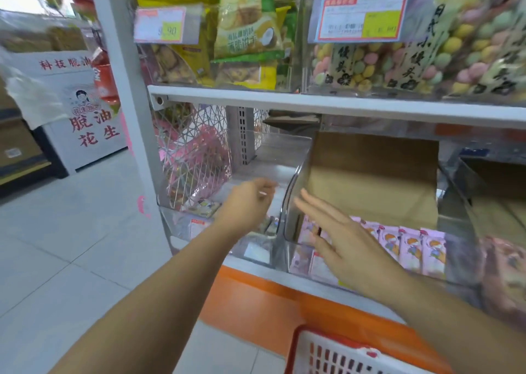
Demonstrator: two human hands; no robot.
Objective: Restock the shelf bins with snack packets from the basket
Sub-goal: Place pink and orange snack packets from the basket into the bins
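Nearest us, the basket [327, 345] waits below the shelf. Our right hand [341, 242], fingers straight, hovers over pink packets [410, 248] in the middle bin [293, 191]. Our left hand [247, 202] curls above the left bin [256, 248]; we cannot tell its grip. We should stand packets in rows.

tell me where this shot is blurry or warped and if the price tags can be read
Head view: motion blur smears the left hand and the sweets bags at top right; the wide lens bows the shelf edge; the left price tag is barely legible, the right price tag not.
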